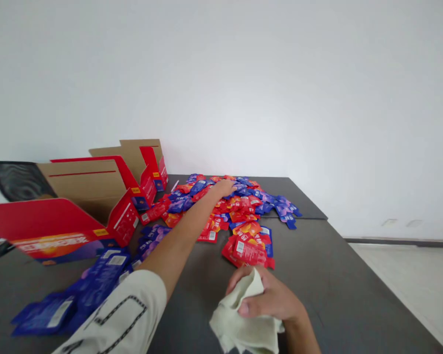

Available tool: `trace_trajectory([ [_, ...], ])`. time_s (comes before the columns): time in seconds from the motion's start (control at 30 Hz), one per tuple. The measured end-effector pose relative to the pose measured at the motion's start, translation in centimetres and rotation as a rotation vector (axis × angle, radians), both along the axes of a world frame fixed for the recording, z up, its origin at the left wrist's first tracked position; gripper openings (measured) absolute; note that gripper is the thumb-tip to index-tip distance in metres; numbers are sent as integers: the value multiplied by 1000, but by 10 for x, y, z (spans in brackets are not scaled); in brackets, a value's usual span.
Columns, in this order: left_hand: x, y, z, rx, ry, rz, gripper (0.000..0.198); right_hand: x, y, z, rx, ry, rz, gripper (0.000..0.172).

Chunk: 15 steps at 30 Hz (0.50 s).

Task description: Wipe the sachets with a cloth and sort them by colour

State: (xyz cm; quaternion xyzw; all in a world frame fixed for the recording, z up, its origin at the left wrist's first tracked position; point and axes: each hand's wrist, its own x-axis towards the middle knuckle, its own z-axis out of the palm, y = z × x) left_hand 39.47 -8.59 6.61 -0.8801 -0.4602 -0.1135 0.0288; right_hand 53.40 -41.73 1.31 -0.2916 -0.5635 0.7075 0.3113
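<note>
My left arm stretches far forward across the table. At its end, my left hand (225,188) rests on the heap of red and blue packets (239,201). Its fingers are too small and covered to show whether they grip one. Low in the view, my right hand (268,300) is closed round a crumpled off-white cloth (241,319), thumb on top. Just beyond the cloth lies a small pile of red packets (247,250), with a blue one under its right side.
Red and blue cardboard boxes with raised flaps stand at left, the nearest box (59,228) being largest. Blue packets (92,290) lie in front of it, beside my left forearm. A dark table (317,275) runs to a white wall (221,88); its right edge drops to the floor.
</note>
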Motion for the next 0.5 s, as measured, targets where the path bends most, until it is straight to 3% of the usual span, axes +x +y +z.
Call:
trace_trajectory([
  [0.27, 40, 30, -17, -58, 43, 90, 41, -1, -6, -5, -56, -25, 5, 62],
  [0.5, 61, 52, -10, -147, 92, 128, 41, -4, -8, -10, -53, -74, 69, 64],
])
